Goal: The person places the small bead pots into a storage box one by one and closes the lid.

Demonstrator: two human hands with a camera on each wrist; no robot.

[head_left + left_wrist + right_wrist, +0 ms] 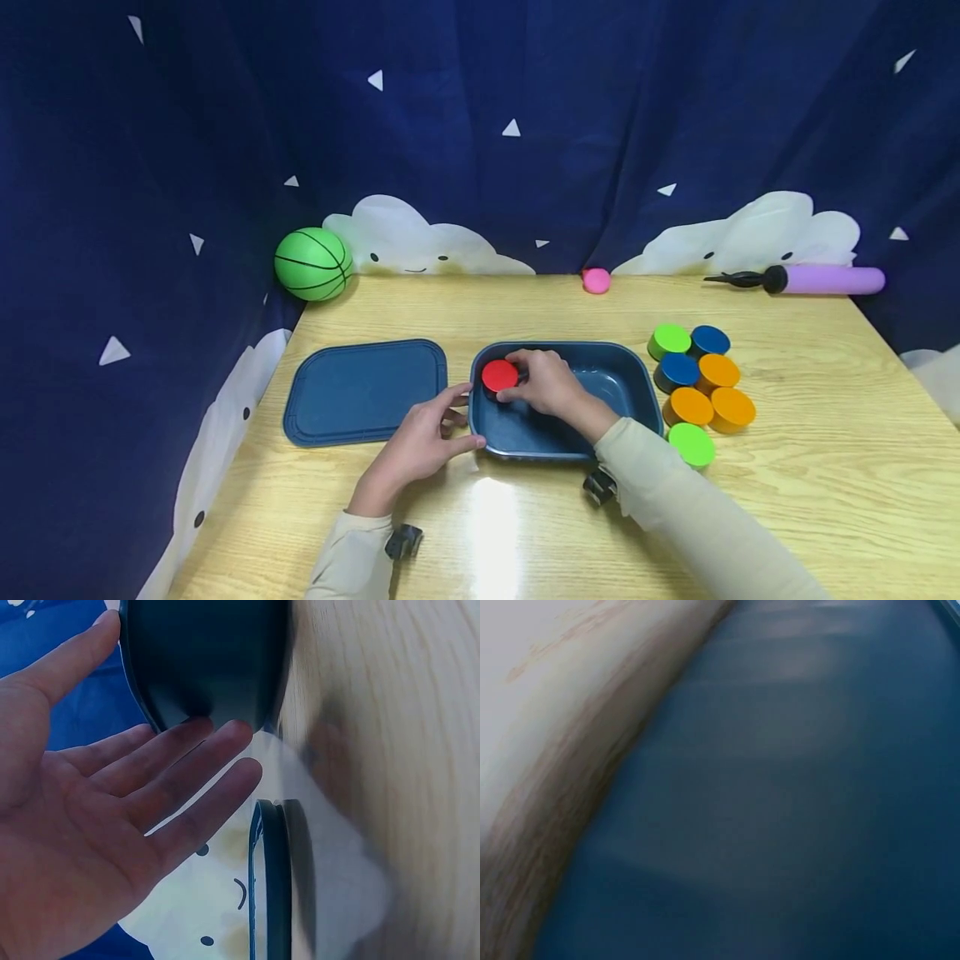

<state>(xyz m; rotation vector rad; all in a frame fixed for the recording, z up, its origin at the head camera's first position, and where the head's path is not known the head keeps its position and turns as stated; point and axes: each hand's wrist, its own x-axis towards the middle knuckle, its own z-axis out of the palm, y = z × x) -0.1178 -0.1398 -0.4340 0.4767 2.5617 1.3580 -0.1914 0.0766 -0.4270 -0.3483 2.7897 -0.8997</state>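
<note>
In the head view a dark blue rectangular box (540, 437) stands in the middle of the wooden table. A red-topped round block (499, 376) is inside it, by the left end. My right hand (547, 382) reaches into the box and holds this block between thumb and fingers. My left hand (422, 437) is at the box's left end, thumb by the near corner, its fingers extended toward the end wall. The left wrist view shows the left fingers (199, 750) nearly straight against the box (206, 664). The box's blue inside (780, 787) fills most of the blurred right wrist view.
A flat blue lid (367, 392) lies left of the box. Several green, blue and orange round blocks (690, 407) cluster at its right. Farther back are a green ball (313, 264), a pink round item (596, 281) and a purple hand pump (828, 279).
</note>
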